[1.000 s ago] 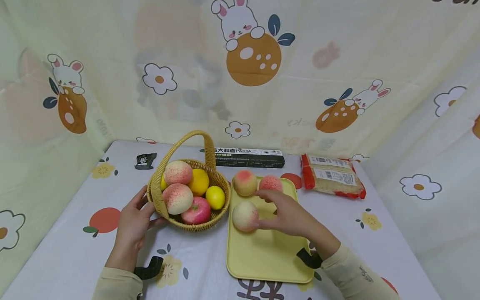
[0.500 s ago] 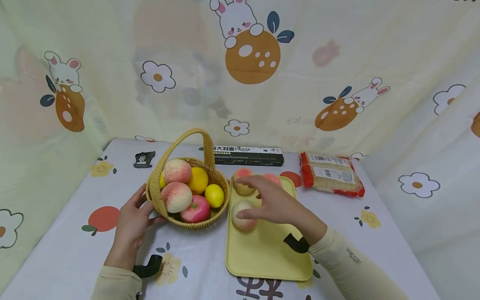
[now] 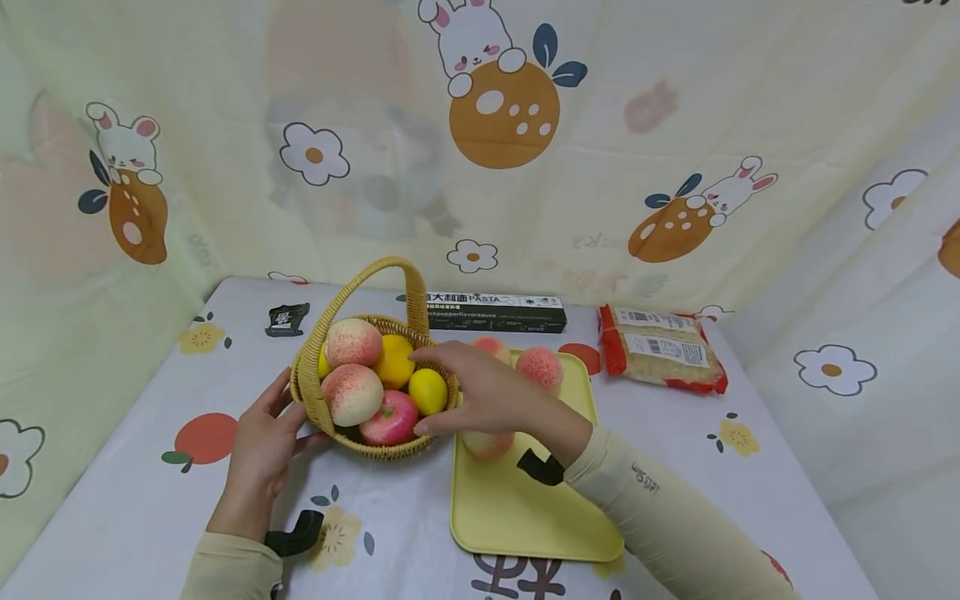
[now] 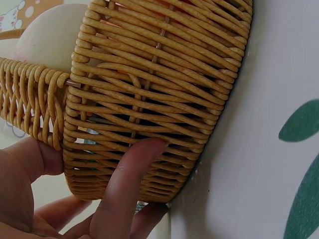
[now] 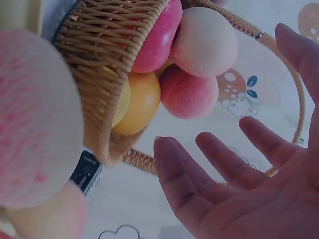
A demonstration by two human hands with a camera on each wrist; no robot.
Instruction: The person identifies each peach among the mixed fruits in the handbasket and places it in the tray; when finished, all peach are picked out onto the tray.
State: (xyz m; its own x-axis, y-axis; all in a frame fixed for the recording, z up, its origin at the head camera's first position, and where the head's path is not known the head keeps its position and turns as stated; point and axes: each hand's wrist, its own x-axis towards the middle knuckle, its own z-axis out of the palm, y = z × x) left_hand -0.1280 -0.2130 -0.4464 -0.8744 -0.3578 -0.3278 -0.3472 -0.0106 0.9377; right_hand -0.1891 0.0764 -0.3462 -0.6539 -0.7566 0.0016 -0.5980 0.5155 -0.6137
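My left hand (image 3: 266, 437) holds the left side of a wicker basket (image 3: 386, 452), thumb and fingers spread around its wall, as the left wrist view shows. Inside the basket lie two peaches (image 3: 352, 394), a pink apple (image 3: 390, 418), an orange (image 3: 395, 361) and a lemon (image 3: 428, 392); another yellow fruit is mostly hidden behind the handle. My right hand (image 3: 487, 387) hovers at the basket's right rim, fingers spread and holding nothing. Beneath and behind it, a yellow tray (image 3: 540, 517) bears a pink peach (image 3: 540, 368) and two more, partly covered by the hand.
At the back stands a black pasta box (image 3: 495, 314). A red-edged food packet (image 3: 663, 350) lies to the right of the tray, and a small black packet (image 3: 287, 320) sits behind the basket's left side. A printed curtain (image 3: 375, 208) closes off the table's far edge.
My right hand has let go of the pale peach on the tray and moved left to the basket's rim. The left hand stays at the basket.
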